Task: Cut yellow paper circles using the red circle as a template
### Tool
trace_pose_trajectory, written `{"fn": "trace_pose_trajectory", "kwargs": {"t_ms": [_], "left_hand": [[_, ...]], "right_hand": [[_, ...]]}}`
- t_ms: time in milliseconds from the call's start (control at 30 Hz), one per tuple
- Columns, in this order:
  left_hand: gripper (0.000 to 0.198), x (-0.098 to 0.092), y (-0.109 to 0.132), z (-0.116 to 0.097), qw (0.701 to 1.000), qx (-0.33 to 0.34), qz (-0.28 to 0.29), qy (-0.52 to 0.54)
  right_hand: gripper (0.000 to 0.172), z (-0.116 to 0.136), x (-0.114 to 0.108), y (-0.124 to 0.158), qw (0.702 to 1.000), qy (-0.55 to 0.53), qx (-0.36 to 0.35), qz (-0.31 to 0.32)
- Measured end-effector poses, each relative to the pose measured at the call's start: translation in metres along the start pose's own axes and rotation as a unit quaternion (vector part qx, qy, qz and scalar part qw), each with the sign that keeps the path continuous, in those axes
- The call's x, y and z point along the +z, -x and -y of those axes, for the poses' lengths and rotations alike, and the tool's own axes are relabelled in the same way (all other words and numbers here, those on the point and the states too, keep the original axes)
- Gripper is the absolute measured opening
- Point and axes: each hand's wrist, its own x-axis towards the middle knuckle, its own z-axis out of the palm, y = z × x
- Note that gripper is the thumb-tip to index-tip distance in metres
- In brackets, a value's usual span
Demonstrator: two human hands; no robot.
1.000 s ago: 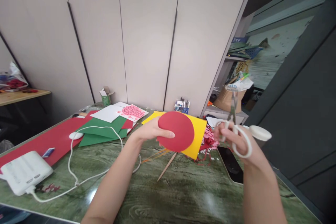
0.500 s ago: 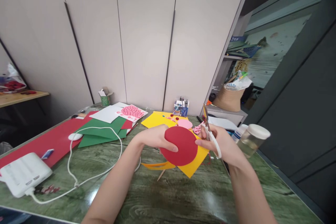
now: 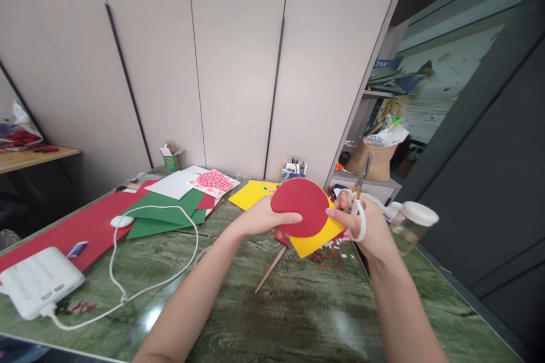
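My left hand (image 3: 259, 218) pinches a red paper disc (image 3: 300, 205) laid over a yellow paper piece (image 3: 317, 239), both held up above the green marble table (image 3: 264, 317). My right hand (image 3: 366, 224) is closed on white-handled scissors (image 3: 358, 204), blades pointing up, and its fingertips touch the right edge of the red disc and yellow paper. A thin wooden stick (image 3: 270, 269) lies on the table just below the papers.
Red, green and white sheets (image 3: 166, 207) lie at the left, with a white power bank (image 3: 38, 281) and its cable (image 3: 128, 272). A lidded glass jar (image 3: 411, 224) stands at the right. Paper scraps (image 3: 327, 252), a yellow sheet (image 3: 251, 193) and a pen box (image 3: 293, 170) lie behind.
Both hands have lifted the red disc and yellow paper upward and slightly right. The loose yellow strip hanging below the papers is gone from them. The scissors have tilted rightward.
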Motion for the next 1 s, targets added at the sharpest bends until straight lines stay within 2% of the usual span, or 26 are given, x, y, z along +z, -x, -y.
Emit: {"fn": "trace_pose_trajectory", "kwargs": {"t_ms": [167, 233, 300, 367, 433, 500, 600, 667, 833, 1000], "left_hand": [[0.030, 0.001, 0.003, 0.000, 1.000, 0.001, 0.009, 0.009], [0.028, 0.000, 0.002, 0.001, 1.000, 0.001, -0.002, 0.013], [0.028, -0.001, 0.000, 0.002, 0.999, 0.006, -0.028, 0.028], [0.029, -0.003, -0.003, 0.003, 0.996, 0.022, -0.070, 0.059], [0.028, -0.005, -0.005, 0.004, 0.987, 0.048, -0.119, 0.101], [0.027, -0.006, -0.006, 0.004, 0.974, 0.079, -0.163, 0.139], [0.026, -0.006, -0.006, 0.002, 0.953, 0.124, -0.215, 0.174], [0.024, -0.005, -0.006, -0.001, 0.941, 0.144, -0.237, 0.194], [0.024, -0.003, -0.004, -0.007, 0.916, 0.166, -0.283, 0.233], [0.023, 0.001, -0.005, -0.007, 0.901, 0.163, -0.303, 0.265]], "right_hand": [[0.032, -0.004, 0.004, -0.002, 1.000, -0.013, 0.012, 0.007], [0.030, -0.004, 0.007, -0.004, 1.000, -0.022, 0.000, -0.012], [0.026, 0.000, 0.009, -0.003, 0.998, -0.001, -0.037, -0.057], [0.024, 0.007, 0.008, 0.000, 0.989, 0.067, -0.082, -0.105], [0.025, 0.017, 0.006, 0.008, 0.976, 0.148, -0.108, -0.118], [0.028, 0.026, 0.006, 0.017, 0.974, 0.182, -0.115, -0.067], [0.035, 0.035, 0.011, 0.029, 0.973, 0.190, -0.098, 0.088], [0.039, 0.036, 0.016, 0.034, 0.963, 0.205, -0.071, 0.161], [0.045, 0.035, 0.025, 0.034, 0.949, 0.233, -0.018, 0.210], [0.044, 0.032, 0.025, 0.031, 0.950, 0.197, 0.013, 0.240]]}}
